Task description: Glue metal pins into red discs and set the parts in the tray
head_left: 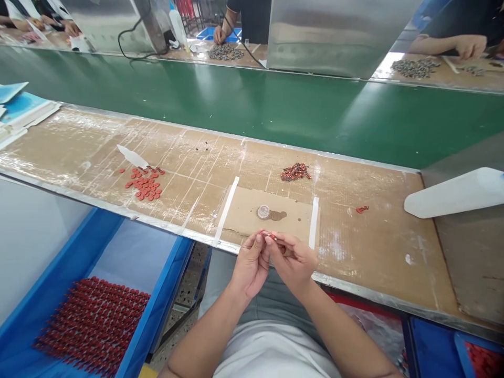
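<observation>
My left hand (251, 262) and my right hand (293, 258) meet at the near edge of the brown bench (374, 247). Their fingertips are pinched together on a small red part (271, 237) held between them. Just beyond the fingers a small round clear dish (263, 211) sits on a cardboard patch. A heap of small red-and-metal parts (296, 171) lies farther back, and a scatter of red discs (145, 185) lies to the left. A stray red part (361, 209) rests to the right.
A blue bin (157, 294) at lower left holds rows of red parts (94, 325). A green conveyor belt (252, 105) runs behind the bench. A white plastic piece (457, 194) lies at right. Other people's hands (219, 34) work at the far bench.
</observation>
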`<state>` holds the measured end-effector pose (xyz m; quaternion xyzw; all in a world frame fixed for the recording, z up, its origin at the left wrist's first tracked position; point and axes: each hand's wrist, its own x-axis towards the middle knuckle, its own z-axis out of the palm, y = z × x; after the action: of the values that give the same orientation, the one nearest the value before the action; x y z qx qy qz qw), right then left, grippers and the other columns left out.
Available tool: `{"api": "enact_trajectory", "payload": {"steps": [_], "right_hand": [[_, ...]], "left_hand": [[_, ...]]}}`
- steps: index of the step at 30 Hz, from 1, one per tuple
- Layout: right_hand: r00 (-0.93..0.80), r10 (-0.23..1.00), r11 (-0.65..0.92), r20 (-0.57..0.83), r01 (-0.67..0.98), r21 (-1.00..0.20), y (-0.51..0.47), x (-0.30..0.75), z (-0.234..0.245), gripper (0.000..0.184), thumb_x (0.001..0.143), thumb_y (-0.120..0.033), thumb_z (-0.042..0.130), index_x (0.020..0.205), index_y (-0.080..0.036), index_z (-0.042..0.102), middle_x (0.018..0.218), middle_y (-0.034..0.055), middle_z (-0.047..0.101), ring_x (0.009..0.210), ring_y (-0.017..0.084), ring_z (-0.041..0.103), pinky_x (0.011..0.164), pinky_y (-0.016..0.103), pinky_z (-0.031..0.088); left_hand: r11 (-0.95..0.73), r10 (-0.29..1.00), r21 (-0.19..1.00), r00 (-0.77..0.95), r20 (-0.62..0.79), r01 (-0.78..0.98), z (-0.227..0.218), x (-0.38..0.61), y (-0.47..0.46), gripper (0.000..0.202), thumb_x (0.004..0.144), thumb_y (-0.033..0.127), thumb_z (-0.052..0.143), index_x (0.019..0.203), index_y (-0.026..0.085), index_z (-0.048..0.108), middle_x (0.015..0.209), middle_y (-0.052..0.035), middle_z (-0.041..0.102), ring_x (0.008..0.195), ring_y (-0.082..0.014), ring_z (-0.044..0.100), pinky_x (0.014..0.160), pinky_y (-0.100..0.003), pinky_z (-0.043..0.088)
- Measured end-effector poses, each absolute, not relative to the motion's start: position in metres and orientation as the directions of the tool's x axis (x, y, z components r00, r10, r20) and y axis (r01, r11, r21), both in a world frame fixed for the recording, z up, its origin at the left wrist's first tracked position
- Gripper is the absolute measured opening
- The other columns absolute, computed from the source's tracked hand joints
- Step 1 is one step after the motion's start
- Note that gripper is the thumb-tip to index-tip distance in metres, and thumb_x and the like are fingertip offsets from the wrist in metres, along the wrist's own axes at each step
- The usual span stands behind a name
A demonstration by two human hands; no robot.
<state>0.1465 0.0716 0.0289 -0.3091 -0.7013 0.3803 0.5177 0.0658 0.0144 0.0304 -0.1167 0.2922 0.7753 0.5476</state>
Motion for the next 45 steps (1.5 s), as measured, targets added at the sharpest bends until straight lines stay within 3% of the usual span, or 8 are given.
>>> {"api": "enact_trajectory", "payload": {"steps": [3,8,16,21,25,29,45], "right_hand": [[-0.252,0.919,0.288,0.304,-0.098,-0.952,0.082,0.150,0.038,0.016,0.082,-0.026,0.076,0.098,-0.023,0.073,0.089,0.0059,0.079,0.071,0.020,0.076,0.058,0.030,0.064],[-0.213,0.957,0.185,0.199,-0.082,-0.979,0.125,0.159,0.050,0.016,0.078,-0.030,0.080,0.090,-0.021,0.077,0.093,0.0067,0.079,0.080,0.020,0.075,0.068,0.032,0.064],[-0.300,0.912,0.293,0.281,-0.004,-0.956,0.184,0.144,0.030,0.022,0.077,-0.034,0.080,0.097,-0.024,0.078,0.091,0.0035,0.079,0.076,0.017,0.073,0.073,0.033,0.063],[-0.239,0.894,0.397,0.379,0.031,-0.917,0.194,0.133,0.016,0.029,0.075,-0.034,0.082,0.101,-0.022,0.076,0.087,0.0040,0.078,0.076,0.018,0.074,0.074,0.033,0.063],[-0.181,0.907,0.393,0.379,0.050,-0.918,0.193,0.135,0.006,0.024,0.075,-0.032,0.082,0.096,-0.021,0.077,0.087,0.0042,0.079,0.074,0.018,0.075,0.071,0.033,0.064],[-0.205,0.916,0.365,0.346,0.061,-0.929,0.189,0.140,0.003,0.022,0.076,-0.027,0.082,0.097,-0.022,0.077,0.088,0.0034,0.079,0.073,0.017,0.075,0.070,0.032,0.065],[-0.282,0.907,0.352,0.311,0.107,-0.930,0.176,0.144,0.006,0.026,0.075,-0.019,0.083,0.100,-0.023,0.076,0.088,0.0034,0.079,0.072,0.017,0.076,0.069,0.030,0.066]], "left_hand": [[-0.238,0.752,0.321,-0.383,-0.536,-0.917,0.035,0.058,0.013,0.006,0.082,0.011,0.074,0.088,0.014,0.075,0.091,-0.0041,0.078,0.091,-0.0125,0.075,0.082,-0.014,0.059],[-0.277,0.699,0.327,-0.423,-0.577,-0.904,0.036,0.037,0.008,0.011,0.090,0.008,0.064,0.089,0.014,0.073,0.090,-0.0026,0.079,0.093,-0.0120,0.075,0.080,-0.012,0.059],[-0.348,0.656,0.411,-0.532,-0.535,-0.843,0.031,-0.005,0.013,0.019,0.092,0.006,0.059,0.089,0.016,0.074,0.090,-0.0011,0.078,0.080,-0.0066,0.075,0.071,-0.008,0.057],[-0.352,0.690,0.514,-0.588,-0.423,-0.782,0.023,-0.032,0.028,0.011,0.078,0.009,0.077,0.086,0.017,0.076,0.090,-0.0014,0.078,0.072,-0.0046,0.074,0.067,-0.005,0.055],[-0.316,0.742,0.567,-0.571,-0.352,-0.760,0.016,-0.042,0.041,0.028,0.062,0.017,0.090,0.087,0.017,0.078,0.090,-0.0026,0.078,0.074,-0.0064,0.074,0.067,-0.006,0.056],[-0.270,0.762,0.580,-0.539,-0.359,-0.769,0.012,-0.045,0.045,0.035,0.055,0.022,0.094,0.086,0.019,0.079,0.087,-0.0023,0.079,0.071,-0.0063,0.074,0.066,-0.005,0.056],[-0.206,0.793,0.595,-0.489,-0.364,-0.777,0.010,-0.040,0.027,0.031,0.056,0.028,0.094,0.083,0.025,0.080,0.082,-0.0021,0.078,0.063,-0.0076,0.072,0.050,-0.006,0.054]]}}
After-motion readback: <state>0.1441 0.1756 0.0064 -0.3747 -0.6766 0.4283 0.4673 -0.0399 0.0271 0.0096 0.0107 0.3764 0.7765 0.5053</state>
